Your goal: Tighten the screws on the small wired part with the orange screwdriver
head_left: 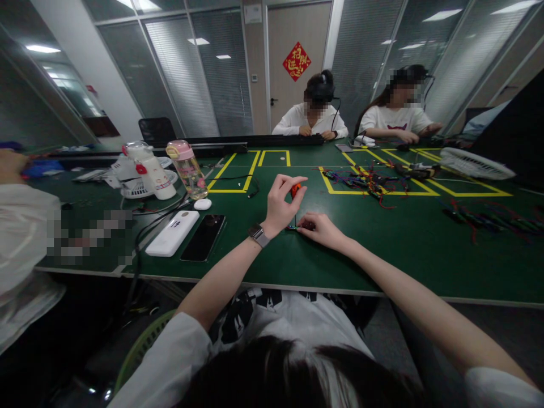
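Note:
My left hand [282,205] is closed around the orange-red handle of a screwdriver [294,190], which stands upright. The thin shaft points down to a small circuit board [292,228] lying on the green table. My right hand [319,229] rests low beside it, its fingertips pinched at the board's right edge. The fingers hide part of the board, and its details are too small to make out.
Left of my arm lie a black phone [203,238], a white power bank [172,233] and a white earbud case [203,204]. Bottles [187,170] stand behind them. Wired boards [369,180] lie in a tangle at right. Two people sit opposite; another is at left.

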The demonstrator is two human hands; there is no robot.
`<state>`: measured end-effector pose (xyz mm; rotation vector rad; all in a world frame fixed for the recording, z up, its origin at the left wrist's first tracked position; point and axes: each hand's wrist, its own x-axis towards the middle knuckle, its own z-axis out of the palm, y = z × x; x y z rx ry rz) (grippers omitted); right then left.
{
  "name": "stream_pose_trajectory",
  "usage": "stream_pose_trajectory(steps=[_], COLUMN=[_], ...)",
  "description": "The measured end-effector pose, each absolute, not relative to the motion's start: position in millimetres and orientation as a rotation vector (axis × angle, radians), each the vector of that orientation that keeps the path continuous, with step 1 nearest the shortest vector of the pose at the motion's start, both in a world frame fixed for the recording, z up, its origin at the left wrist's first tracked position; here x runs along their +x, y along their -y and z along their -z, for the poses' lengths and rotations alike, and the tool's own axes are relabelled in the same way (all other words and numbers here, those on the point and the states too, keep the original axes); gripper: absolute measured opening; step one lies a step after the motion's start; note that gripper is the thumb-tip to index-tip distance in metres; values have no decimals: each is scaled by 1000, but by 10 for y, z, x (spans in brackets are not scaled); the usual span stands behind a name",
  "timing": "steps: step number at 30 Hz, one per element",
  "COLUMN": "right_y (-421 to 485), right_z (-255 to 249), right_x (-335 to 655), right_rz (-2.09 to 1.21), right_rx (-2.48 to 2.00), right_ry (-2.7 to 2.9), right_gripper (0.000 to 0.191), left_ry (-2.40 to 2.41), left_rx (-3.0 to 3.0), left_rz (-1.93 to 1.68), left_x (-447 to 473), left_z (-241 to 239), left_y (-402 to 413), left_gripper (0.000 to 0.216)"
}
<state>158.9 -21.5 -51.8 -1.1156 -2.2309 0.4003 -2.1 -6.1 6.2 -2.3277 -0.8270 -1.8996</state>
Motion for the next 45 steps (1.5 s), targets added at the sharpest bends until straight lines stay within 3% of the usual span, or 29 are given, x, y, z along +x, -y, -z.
stream_pose_trajectory(steps=[9, 17, 24, 32, 40, 45], right_y=[218, 209, 215, 205, 202, 204], right_z=[507, 517, 506, 525, 527, 530], right_x=[1591, 1595, 1592, 1604, 1607, 1608], right_rz=[-411, -416, -421, -399, -420, -419], right_rx=[-1114, -1120, -1117, -1104, -1107, -1104], right_ry=[2231, 2232, 2233, 2243, 2235, 2240], right_gripper=[6, 7, 6, 8, 7, 7], left_ry=[813, 853, 816, 878, 817, 853], left_rx=[-2401, -2291, -2456, -2296, -2496, -2346], left_rz=[1889, 1876, 1878, 1888, 1885, 1890], left_x=[-35, -32, -32, -25, -32, -30], left_z=[-89, -85, -73, -80, -71, -81], left_y=[67, 62, 56, 46, 47, 47], left_gripper=[32, 20, 33, 19, 34, 22])
